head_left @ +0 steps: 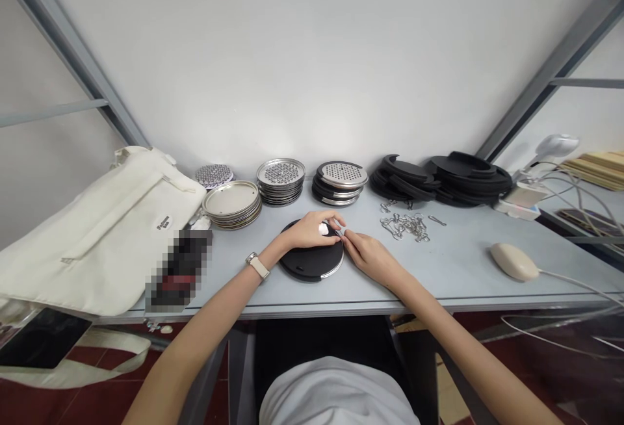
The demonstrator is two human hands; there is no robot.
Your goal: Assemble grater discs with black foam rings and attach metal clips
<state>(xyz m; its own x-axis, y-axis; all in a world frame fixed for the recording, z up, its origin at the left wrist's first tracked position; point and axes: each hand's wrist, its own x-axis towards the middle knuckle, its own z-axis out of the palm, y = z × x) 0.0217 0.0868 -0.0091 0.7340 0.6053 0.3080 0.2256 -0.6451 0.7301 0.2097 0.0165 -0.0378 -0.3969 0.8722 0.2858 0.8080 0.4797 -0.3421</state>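
Note:
A round black disc (312,261) with a silver rim showing at its lower right lies flat near the table's front edge. My left hand (314,230) rests over its far part, thumb and fingers curled at the right edge; a small white patch shows between them. At that same edge my right hand (366,255) is closed in a pinch. A thin metal wire clip (340,234) shows at its fingertips, mostly hidden by the fingers. Several similar wire clips (404,225) lie in a loose pile to the right, with a single clip (437,220) beside them.
Along the wall stand plain metal discs (231,199), grater discs (281,173), assembled black-rimmed graters (342,175) and black plastic holders (463,175). A cream bag (102,236) fills the left side. To the right are a corded mouse (514,261) and cables (580,197).

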